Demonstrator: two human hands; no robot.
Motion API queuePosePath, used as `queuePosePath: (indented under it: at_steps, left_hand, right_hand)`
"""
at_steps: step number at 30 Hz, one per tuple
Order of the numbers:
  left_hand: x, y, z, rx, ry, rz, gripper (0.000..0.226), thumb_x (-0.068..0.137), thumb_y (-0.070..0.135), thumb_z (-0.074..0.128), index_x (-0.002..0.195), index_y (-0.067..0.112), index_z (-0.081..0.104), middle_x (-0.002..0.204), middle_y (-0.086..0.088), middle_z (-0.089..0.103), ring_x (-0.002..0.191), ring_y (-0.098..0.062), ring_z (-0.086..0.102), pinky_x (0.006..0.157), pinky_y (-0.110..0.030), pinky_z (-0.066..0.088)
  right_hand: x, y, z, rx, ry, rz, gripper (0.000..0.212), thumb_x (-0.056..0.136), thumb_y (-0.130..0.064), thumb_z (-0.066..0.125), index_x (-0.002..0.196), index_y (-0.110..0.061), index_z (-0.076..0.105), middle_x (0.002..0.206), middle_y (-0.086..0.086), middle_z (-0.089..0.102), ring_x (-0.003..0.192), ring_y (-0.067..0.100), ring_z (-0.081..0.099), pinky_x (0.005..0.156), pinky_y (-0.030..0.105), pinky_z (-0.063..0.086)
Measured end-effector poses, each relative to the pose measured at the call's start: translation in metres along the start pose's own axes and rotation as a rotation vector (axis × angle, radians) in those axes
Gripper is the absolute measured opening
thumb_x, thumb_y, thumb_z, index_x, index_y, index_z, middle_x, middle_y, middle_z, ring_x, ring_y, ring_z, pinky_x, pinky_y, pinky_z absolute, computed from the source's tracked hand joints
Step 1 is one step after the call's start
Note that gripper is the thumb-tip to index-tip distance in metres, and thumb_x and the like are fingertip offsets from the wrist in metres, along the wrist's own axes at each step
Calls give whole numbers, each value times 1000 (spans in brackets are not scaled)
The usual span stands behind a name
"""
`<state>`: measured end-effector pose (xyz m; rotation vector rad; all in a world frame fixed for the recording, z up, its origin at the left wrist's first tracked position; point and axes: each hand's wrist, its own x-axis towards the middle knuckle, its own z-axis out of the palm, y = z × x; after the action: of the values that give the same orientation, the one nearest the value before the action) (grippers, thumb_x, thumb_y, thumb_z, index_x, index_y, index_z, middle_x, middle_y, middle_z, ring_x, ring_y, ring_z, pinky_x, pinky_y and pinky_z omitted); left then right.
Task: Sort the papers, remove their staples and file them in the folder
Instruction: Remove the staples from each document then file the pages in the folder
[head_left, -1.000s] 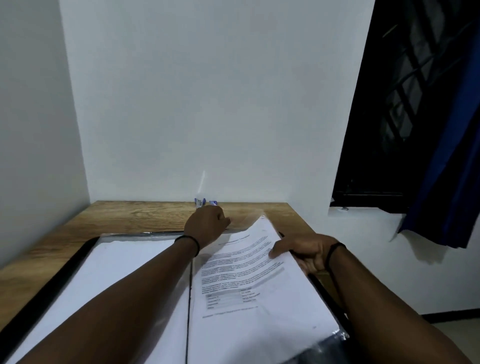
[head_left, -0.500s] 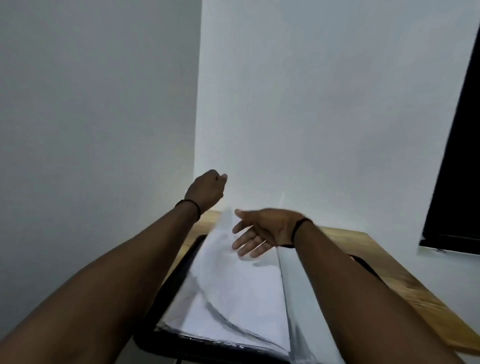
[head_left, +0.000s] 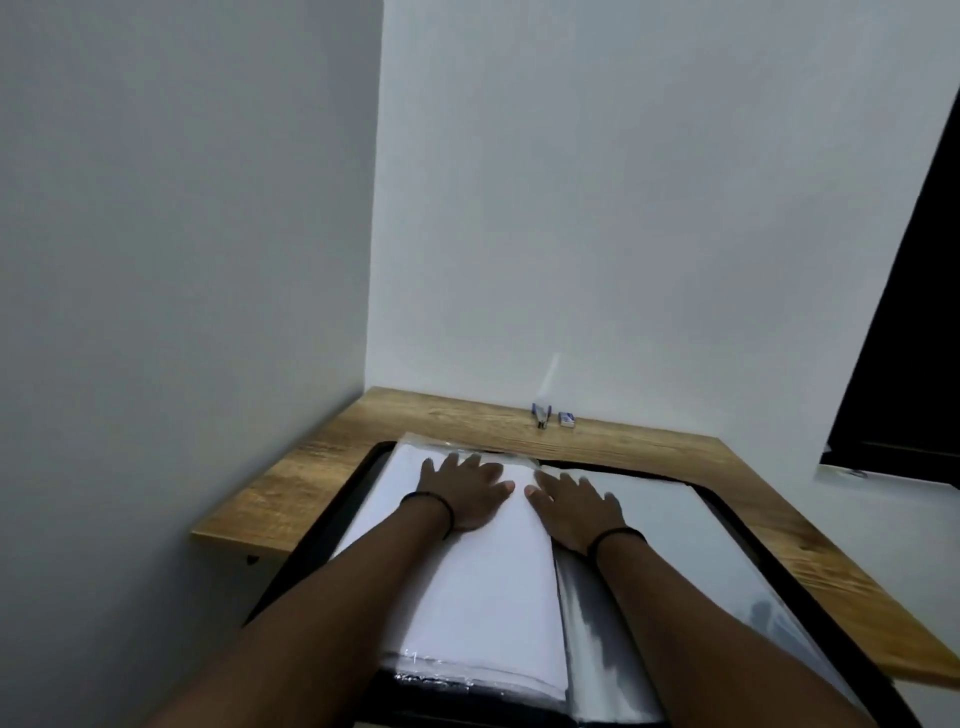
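The open folder lies on the table, in the corner of two walls. Both hands lie flat on its pages, left hand beside right hand. Behind the folder, near the back wall, a staple remover lies left of a small box.

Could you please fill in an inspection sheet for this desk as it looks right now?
Surface: wooden desk in a wall corner.
Job's things: open black folder on the desk, white papers in its plastic sleeves; staple remover and small staple box by the back wall.
Clutter: nothing seen.
Hands: left hand and right hand flat on the pages, fingers straight.
Cables: nothing seen.
Surroundings: white walls, dark window at right.
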<state>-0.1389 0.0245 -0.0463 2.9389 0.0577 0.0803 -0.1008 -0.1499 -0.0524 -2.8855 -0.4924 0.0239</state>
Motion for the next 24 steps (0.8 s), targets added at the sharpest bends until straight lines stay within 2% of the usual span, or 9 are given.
queuePosePath:
  at_steps: [2, 5, 13, 18, 20, 22, 23, 24]
  left_hand:
    - [14, -7, 7, 2, -20, -26, 60, 100, 63, 19, 154, 39, 24, 167, 0, 8, 153, -29, 5, 118, -58, 2]
    - [38, -15, 10, 10, -35, -62, 63, 98, 66, 18, 156, 40, 17, 167, 2, 4, 153, -29, 1, 119, -58, 0]
    - [107, -25, 18, 9, 18, -103, 64, 98, 68, 19, 156, 41, 16, 167, 1, 3, 153, -32, 0, 121, -56, -1]
    - [130, -34, 18, 29, 90, -295, 77, 89, 80, 21, 154, 39, 23, 166, -11, 8, 150, -45, 0, 115, -63, -3]
    - [132, -42, 14, 21, 103, -398, 80, 88, 81, 18, 153, 35, 27, 164, -16, 10, 148, -49, 1, 114, -67, -1]
    - [130, -47, 11, 56, 141, -457, 81, 89, 80, 19, 151, 30, 34, 162, -21, 12, 146, -51, 3, 114, -67, 3]
    - [128, -48, 10, 97, 165, -453, 81, 90, 78, 19, 150, 27, 36, 162, -22, 12, 146, -50, 4, 115, -66, 4]
    - [124, -43, 10, 125, 185, -422, 80, 91, 76, 21, 150, 24, 35, 162, -22, 11, 146, -49, 3, 115, -64, 5]
  right_hand:
    - [14, 2, 5, -20, 2, -15, 57, 103, -57, 17, 156, -38, 22, 165, 1, 21, 152, 26, 16, 119, 54, 11]
    - [42, 5, 10, -34, -6, -28, 58, 102, -58, 16, 157, -39, 18, 167, 1, 17, 153, 26, 13, 119, 55, 9]
    - [114, 19, 9, -34, 24, -47, 56, 103, -56, 17, 156, -39, 19, 166, 0, 20, 153, 26, 14, 120, 55, 9]
    - [137, 25, 12, 13, 62, -48, 54, 103, -56, 21, 152, -36, 31, 159, -2, 34, 148, 23, 26, 119, 53, 15]
    - [137, 26, 13, 111, 164, -11, 48, 104, -49, 31, 139, -24, 50, 144, 2, 52, 137, 23, 42, 117, 47, 22]
    - [130, 29, 10, 232, 376, 68, 30, 101, -33, 44, 110, -14, 65, 117, 6, 68, 113, 27, 58, 111, 40, 29]
    - [124, 30, 7, 254, 449, 113, 22, 98, -25, 47, 89, -13, 63, 98, 6, 69, 96, 28, 60, 107, 39, 34]
    - [114, 35, 3, 247, 480, 156, 24, 95, -20, 47, 72, -14, 53, 81, 4, 63, 82, 28, 55, 102, 39, 37]
